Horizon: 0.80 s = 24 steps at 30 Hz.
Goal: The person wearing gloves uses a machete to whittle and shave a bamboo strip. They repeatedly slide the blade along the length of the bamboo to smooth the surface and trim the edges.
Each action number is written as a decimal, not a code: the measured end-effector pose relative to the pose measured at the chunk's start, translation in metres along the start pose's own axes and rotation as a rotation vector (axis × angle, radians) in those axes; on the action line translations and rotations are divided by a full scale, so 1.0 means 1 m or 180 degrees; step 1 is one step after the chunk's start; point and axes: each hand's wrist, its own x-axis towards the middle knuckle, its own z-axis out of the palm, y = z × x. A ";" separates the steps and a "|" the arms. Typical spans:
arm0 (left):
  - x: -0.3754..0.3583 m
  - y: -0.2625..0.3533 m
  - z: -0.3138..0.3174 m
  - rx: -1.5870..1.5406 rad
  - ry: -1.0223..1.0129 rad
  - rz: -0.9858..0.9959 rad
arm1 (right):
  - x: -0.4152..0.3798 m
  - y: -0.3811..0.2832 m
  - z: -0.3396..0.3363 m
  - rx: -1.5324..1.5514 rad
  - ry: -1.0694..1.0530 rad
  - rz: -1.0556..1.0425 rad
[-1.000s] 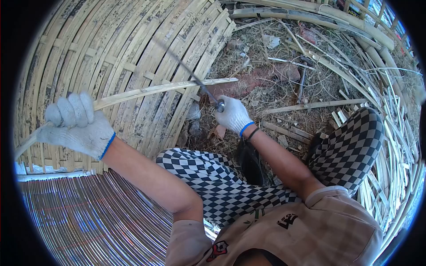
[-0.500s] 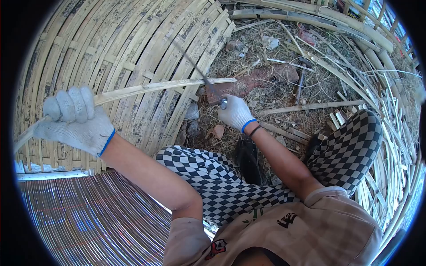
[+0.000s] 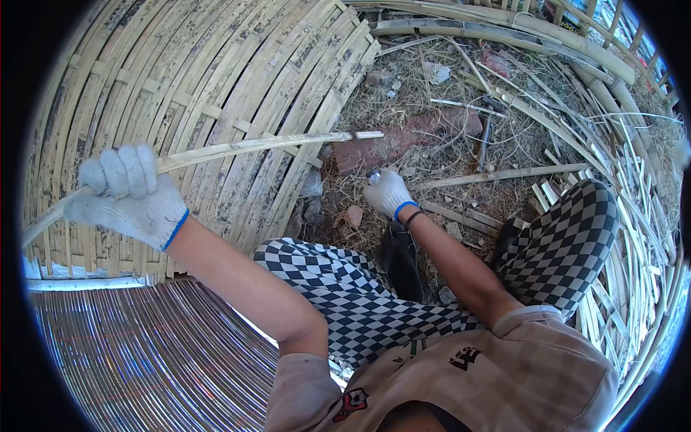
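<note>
The long pale bamboo strip (image 3: pixel 245 147), stretched from left to centre before the woven bamboo basket wall (image 3: pixel 201 79), is gripped by the gloved left hand (image 3: pixel 126 194), while the gloved right hand (image 3: pixel 387 193) is clenched around a knife handle whose blade is hidden, so a slip could cut the strip crooked

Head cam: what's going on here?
A person sits on the ground in white work gloves. The left hand grips a long bamboo strip that runs across a large woven bamboo panel. The right hand is closed around a tool handle just below the strip's far end; its blade cannot be made out. Loose bamboo slats and straw lie all around.
</note>
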 end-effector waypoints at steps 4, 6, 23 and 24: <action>0.000 0.002 0.007 -0.0079 0.0119 -0.0061 | -0.032 -0.093 -0.096 0.1234 0.0214 -0.0041; 0.000 0.002 0.009 0.0078 0.0271 -0.0010 | -0.032 -0.081 -0.081 0.1205 0.0358 -0.0278; 0.002 0.010 0.024 0.0232 0.0487 -0.0289 | -0.038 -0.091 -0.101 0.1624 0.0231 -0.0048; 0.001 0.010 0.023 0.0094 0.0294 -0.0337 | -0.043 -0.105 -0.114 0.1634 0.0225 -0.0283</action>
